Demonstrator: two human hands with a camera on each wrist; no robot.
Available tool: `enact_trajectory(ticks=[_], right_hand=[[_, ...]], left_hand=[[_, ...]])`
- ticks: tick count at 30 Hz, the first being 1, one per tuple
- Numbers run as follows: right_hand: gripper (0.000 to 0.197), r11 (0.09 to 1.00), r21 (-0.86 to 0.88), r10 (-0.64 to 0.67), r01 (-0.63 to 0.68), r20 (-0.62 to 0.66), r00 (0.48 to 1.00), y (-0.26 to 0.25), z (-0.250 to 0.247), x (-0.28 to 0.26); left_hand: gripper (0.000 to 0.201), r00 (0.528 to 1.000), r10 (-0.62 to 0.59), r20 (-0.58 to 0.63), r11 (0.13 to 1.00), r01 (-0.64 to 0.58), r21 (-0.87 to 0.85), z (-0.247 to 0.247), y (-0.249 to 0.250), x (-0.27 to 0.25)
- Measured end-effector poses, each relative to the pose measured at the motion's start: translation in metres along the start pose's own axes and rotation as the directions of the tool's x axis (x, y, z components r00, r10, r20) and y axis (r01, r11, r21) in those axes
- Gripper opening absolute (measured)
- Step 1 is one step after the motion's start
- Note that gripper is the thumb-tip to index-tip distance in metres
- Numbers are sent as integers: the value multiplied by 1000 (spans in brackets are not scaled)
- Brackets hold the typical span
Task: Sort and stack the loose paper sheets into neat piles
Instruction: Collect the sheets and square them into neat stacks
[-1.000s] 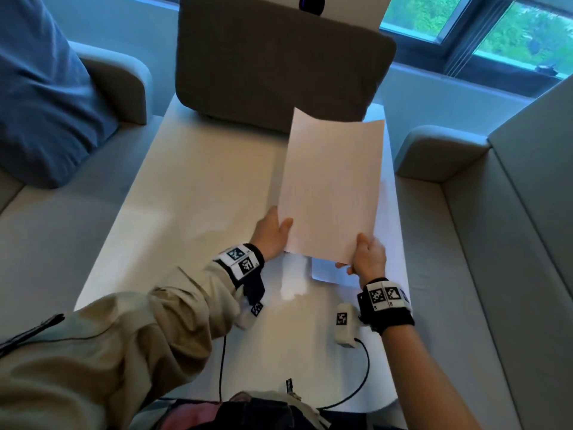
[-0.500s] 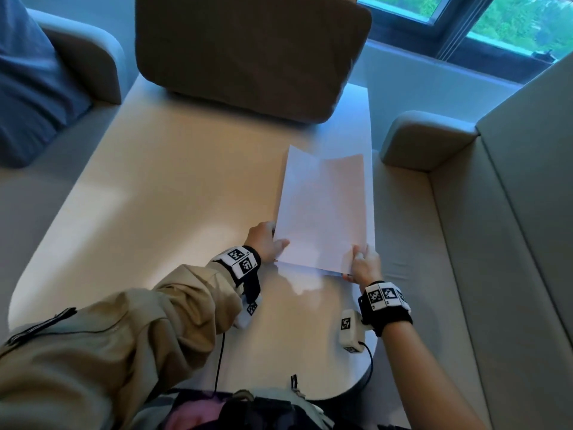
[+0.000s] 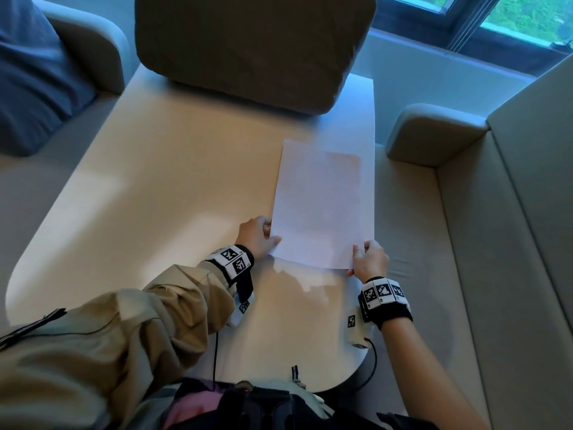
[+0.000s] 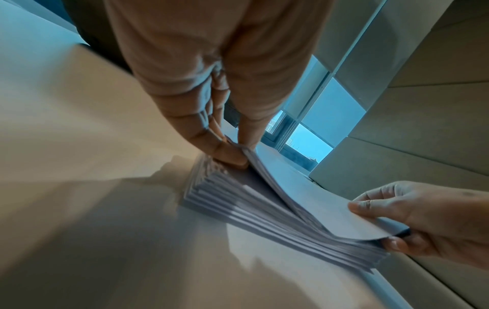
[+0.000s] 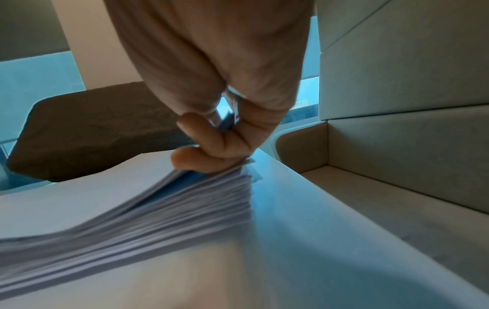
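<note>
A stack of white paper sheets (image 3: 322, 203) lies on the right side of the pale table (image 3: 173, 193), its long side running away from me. My left hand (image 3: 259, 235) pinches the near left corner of the stack (image 4: 264, 200) between thumb and fingers. At the near right corner my right hand (image 3: 367, 257) grips the sheets (image 5: 158, 200), thumb on top. In both wrist views the top sheets bow up a little above the fanned edges below them. The stack's near edge is slightly uneven.
A large grey-brown cushion (image 3: 254, 48) stands on the far end of the table. Grey sofa seats (image 3: 434, 274) flank the table right and left, with a blue pillow (image 3: 34, 72) at far left. A window (image 3: 511, 17) is behind. Cables hang at the near table edge.
The stack was held tilted up off the table a second ago; both hands have brought it down so it now lies flat on the table's right side.
</note>
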State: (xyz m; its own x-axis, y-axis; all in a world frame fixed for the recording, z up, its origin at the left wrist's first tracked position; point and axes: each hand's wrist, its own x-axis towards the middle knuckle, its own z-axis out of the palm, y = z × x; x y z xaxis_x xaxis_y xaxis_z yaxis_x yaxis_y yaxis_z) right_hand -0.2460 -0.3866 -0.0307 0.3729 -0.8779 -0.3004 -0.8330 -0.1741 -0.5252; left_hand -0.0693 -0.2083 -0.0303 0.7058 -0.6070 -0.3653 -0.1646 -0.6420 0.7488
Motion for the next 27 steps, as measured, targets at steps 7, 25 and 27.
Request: enact_trajectory(ticks=[7, 25, 27], right_hand=[[19, 999, 7, -33, 34, -93, 995, 0, 5, 5], [27, 999, 2, -36, 37, -57, 998, -1, 15, -1], [27, 1000, -7, -22, 22, -49, 999, -3, 17, -1]], left_hand=[[36, 998, 24, -52, 1000, -24, 0, 5, 6, 2], [29, 999, -33, 9, 999, 33, -35, 12, 18, -12], [34, 998, -54, 37, 998, 55, -25, 13, 19, -11]])
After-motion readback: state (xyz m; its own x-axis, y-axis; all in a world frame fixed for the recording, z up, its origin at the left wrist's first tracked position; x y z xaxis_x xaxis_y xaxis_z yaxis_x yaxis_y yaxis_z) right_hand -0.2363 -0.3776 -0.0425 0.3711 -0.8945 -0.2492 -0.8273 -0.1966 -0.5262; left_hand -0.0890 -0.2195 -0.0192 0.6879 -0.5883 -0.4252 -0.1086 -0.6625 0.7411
